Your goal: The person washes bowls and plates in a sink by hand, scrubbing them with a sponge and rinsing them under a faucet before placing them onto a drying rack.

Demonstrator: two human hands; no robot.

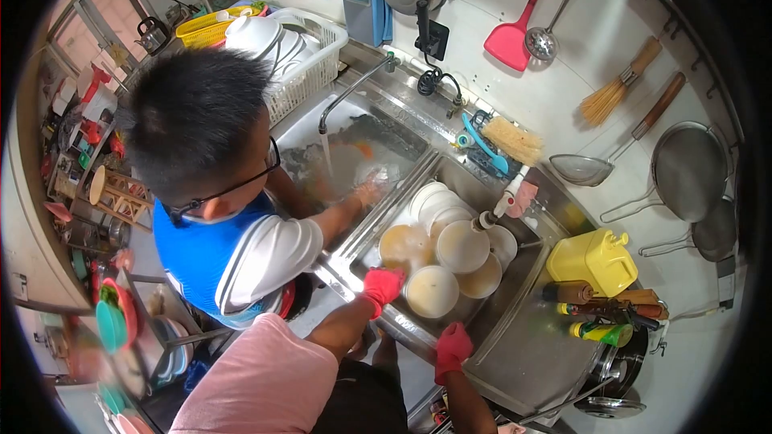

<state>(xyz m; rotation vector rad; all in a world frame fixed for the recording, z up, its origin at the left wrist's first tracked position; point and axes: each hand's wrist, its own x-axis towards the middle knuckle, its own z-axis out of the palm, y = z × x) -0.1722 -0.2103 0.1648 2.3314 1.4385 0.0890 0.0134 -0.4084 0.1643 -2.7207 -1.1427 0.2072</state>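
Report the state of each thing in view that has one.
Left hand, gloved
Right hand, gloved
Metal tap, running
White tap, flow unclear
Left basin, holding water
Right basin, holding piled bowls
White basket, loaded with dishes
Yellow jug, standing, capped
Red spatula, hanging
Wire strainer, hanging

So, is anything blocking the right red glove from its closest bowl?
Nothing visible blocks it: the right hand is at the sink's front edge, and the closest bowl lies inside with its whole rim showing.

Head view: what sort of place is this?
Probably a kitchen, home or commercial I cannot tell: bowls sit in a metal sink, and a red spatula hangs on the wall.
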